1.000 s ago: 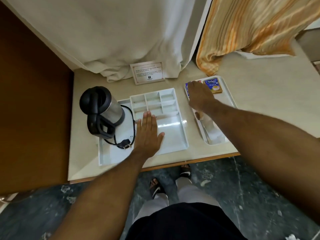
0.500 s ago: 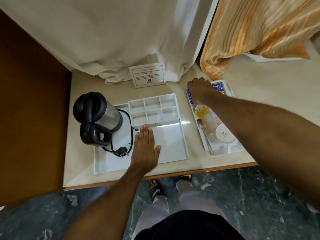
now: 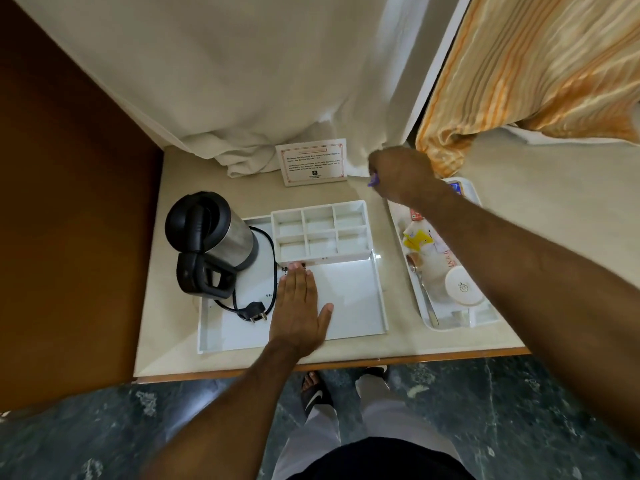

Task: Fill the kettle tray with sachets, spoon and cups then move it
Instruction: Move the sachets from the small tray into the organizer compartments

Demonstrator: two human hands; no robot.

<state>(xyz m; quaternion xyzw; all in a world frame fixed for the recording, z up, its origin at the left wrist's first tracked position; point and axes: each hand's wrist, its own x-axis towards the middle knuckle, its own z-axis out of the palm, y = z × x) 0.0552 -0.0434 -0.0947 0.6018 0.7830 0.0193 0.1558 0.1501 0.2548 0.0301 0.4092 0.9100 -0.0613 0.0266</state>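
Fingers (image 3: pixel 375 174) of right hand (image 3: pixel 398 174) around purple sachet (image 3: pixel 373 180), above counter (image 3: pixel 180 271).

The left hand (image 3: pixel 300 308) is lying flat, fingers together, on the kettle tray (image 3: pixel 349 306) near the worktop's (image 3: pixel 346 192) front edge. The kettle (image 3: pixel 213 242) is standing on the tray's left part, and its six compartments (image 3: pixel 320 232) are sitting bare. The right hand (image 3: pixel 398 174) is pinching blue sachets (image 3: pixel 373 180) above the worktop's back edge, over a side tray (image 3: pixel 481 315) carrying yellow sachets (image 3: pixel 417 239), a spoon (image 3: pixel 424 292) and a cup (image 3: pixel 462 285).
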